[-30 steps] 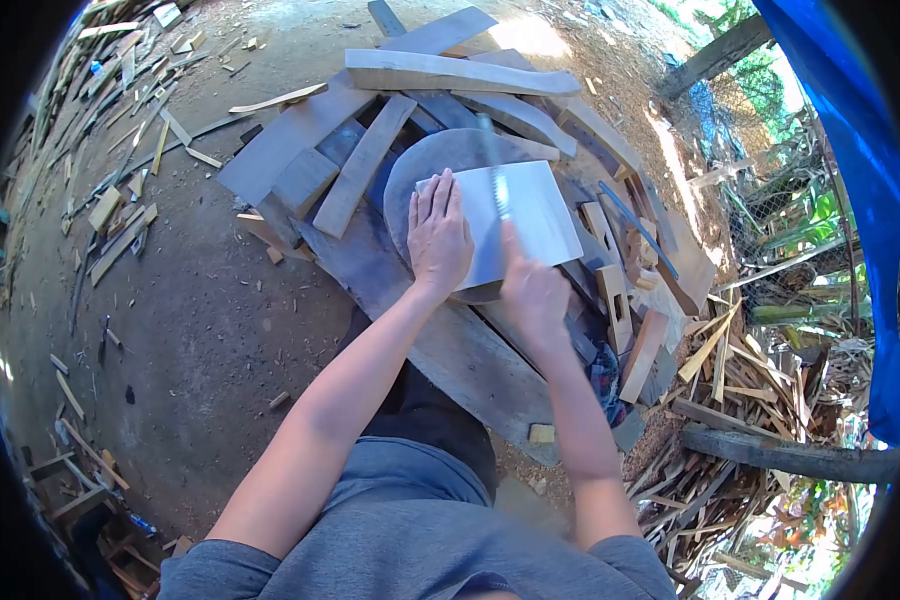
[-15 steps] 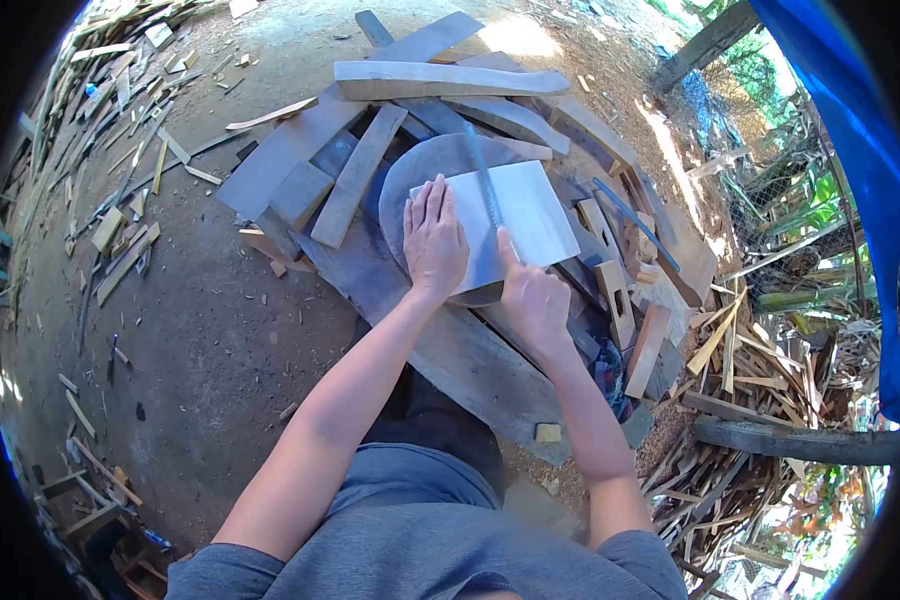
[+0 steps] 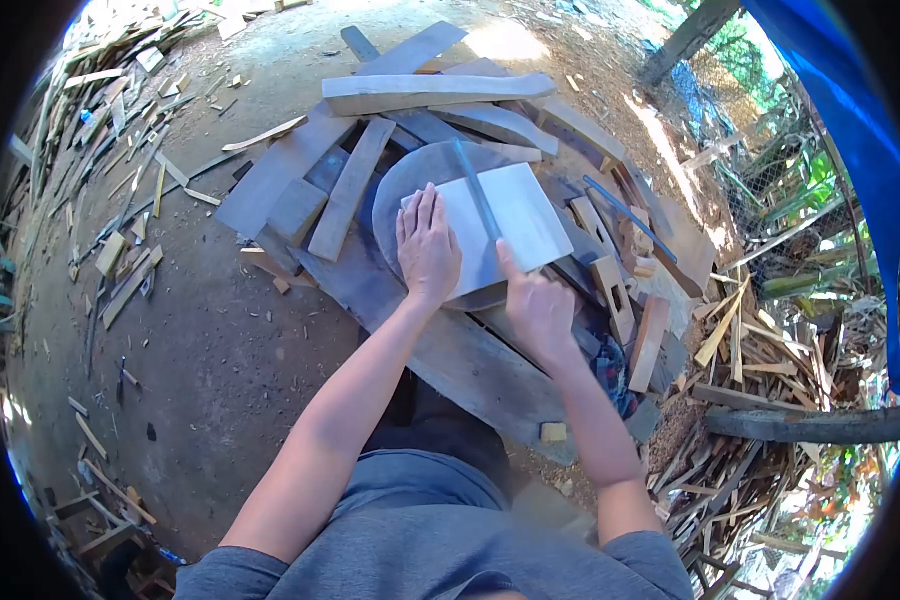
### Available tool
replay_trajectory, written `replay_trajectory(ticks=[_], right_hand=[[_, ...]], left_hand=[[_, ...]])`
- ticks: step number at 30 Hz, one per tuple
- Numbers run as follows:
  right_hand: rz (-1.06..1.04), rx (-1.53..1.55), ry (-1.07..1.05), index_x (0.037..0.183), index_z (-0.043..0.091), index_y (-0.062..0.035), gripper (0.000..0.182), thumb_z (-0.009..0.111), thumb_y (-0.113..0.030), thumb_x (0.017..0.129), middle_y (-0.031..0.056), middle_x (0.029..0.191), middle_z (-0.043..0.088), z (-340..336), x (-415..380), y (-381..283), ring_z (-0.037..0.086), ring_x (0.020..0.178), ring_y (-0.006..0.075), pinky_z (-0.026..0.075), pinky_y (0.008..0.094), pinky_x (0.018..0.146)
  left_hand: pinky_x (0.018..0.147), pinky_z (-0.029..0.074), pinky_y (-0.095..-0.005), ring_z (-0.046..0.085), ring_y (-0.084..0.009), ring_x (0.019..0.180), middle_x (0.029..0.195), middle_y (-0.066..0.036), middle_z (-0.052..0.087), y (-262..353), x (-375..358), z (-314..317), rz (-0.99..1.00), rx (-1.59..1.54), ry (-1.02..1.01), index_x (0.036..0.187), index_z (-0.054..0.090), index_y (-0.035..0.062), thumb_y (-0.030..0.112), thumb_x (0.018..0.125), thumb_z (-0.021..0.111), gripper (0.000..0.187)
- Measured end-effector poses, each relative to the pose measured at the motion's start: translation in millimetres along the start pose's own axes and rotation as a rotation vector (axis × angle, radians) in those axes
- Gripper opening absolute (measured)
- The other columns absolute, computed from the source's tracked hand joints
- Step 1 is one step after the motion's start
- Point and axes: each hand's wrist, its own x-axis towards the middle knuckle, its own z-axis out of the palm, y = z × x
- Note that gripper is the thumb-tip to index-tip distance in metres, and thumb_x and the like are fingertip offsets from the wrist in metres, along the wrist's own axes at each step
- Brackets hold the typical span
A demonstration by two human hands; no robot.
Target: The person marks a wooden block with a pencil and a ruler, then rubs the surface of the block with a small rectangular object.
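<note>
Right hand (image 3: 536, 305) clenched around the handle of a saw (image 3: 479, 203), blade laid lengthwise across a pale board (image 3: 515, 215). Left hand (image 3: 427, 250) spread flat, palm down, pressing the board's left edge, fingers extended. Board resting on a rounded grey slab (image 3: 405, 175) atop a heap of planks (image 3: 410, 90). Beyond, wood scraps (image 3: 120, 250) scattered over bare ground; blue tarp (image 3: 850, 120) at right.
</note>
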Motion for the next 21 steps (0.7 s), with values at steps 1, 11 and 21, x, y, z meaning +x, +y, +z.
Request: replay_trajectory(ticks=[1, 11, 21], right_hand=[[0.044, 0.005, -0.005, 0.142, 0.057, -0.0219, 0.053, 0.052, -0.013, 0.089, 0.0156, 0.067, 0.069, 4.3, 4.2, 12.3, 0.071, 0.058, 0.0294, 0.056, 0.0437, 0.053], [0.059, 0.033, -0.060, 0.149, 0.050, -0.0252, 0.062, 0.053, -0.012, 0.088, 0.0117, 0.062, 0.065, -3.8, -45.0, -5.5, 0.068, 0.054, 0.0292, 0.056, 0.0430, 0.052], [0.430, 0.158, 0.254, 0.145, 0.052, -0.0255, 0.048, 0.054, -0.026, 0.097, 0.0162, 0.092, 0.066, 51.4, -34.8, 98.5, 0.070, 0.072, 0.0343, 0.057, 0.0455, 0.062]], left_hand=[[0.122, 0.022, -0.0452, 0.034, -0.0276, 0.145, 0.153, -0.012, 0.043, 1.9, -4.9, 1.0, 0.023, -0.007, -0.018, 0.140, 0.051, -0.0013, 0.012, 0.094, 0.049, 0.049], [0.122, 0.022, -0.0439, 0.034, -0.0271, 0.146, 0.154, -0.010, 0.044, -2.9, 0.5, 0.7, 0.033, 0.041, -0.034, 0.140, 0.051, -0.0010, 0.011, 0.094, 0.050, 0.048], [0.120, 0.027, -0.0427, 0.038, -0.0302, 0.143, 0.150, -0.013, 0.048, -7.9, 1.4, 3.6, 0.087, 0.033, -0.018, 0.139, 0.053, -0.0012, 0.010, 0.096, 0.049, 0.044]])
